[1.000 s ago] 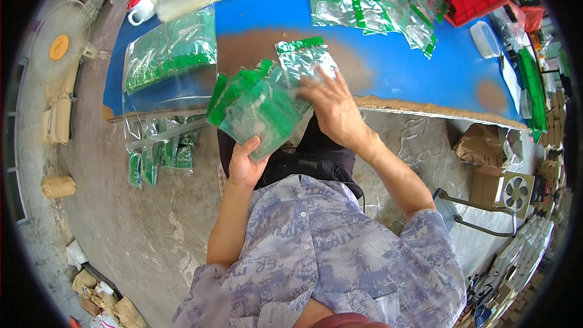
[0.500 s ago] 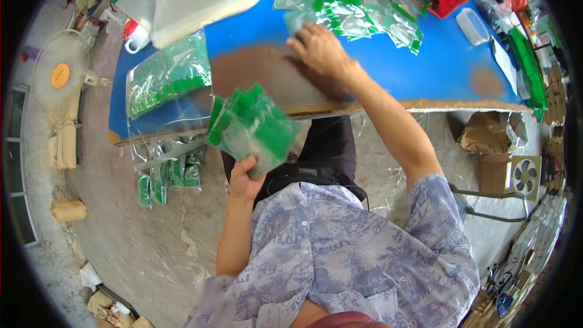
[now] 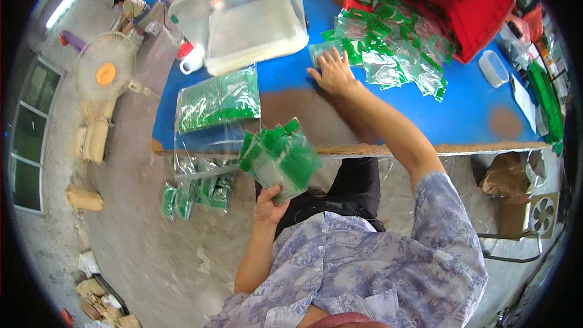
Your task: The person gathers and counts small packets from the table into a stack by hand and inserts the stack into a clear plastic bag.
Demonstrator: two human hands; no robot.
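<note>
A: How far along are we?

B: Partway, I'd judge. The left hand [image 3: 271, 205] has its thumb clamped on a fanned stack of green-topped packets [image 3: 289, 163], out at the near edge of the blue table [image 3: 449, 123] — that's the gathered share.

A: And the right hand [image 3: 335, 75]?

B: Palm down, fingers spread, over a clear packet [image 3: 319, 50] at the left edge of the loose pile [image 3: 398, 61]. Whether they grip it, I can't tell!

A: Anything that looks done?

B: Toward the near left corner — a large clear bag [image 3: 217, 102] with similar green-banded packets inside, its mouth hanging past the near edge.

A: What's left?

B: Plenty! That loose pile spills from the red crate [image 3: 483, 9] by the far edge, unsorted by the look of it.
</note>
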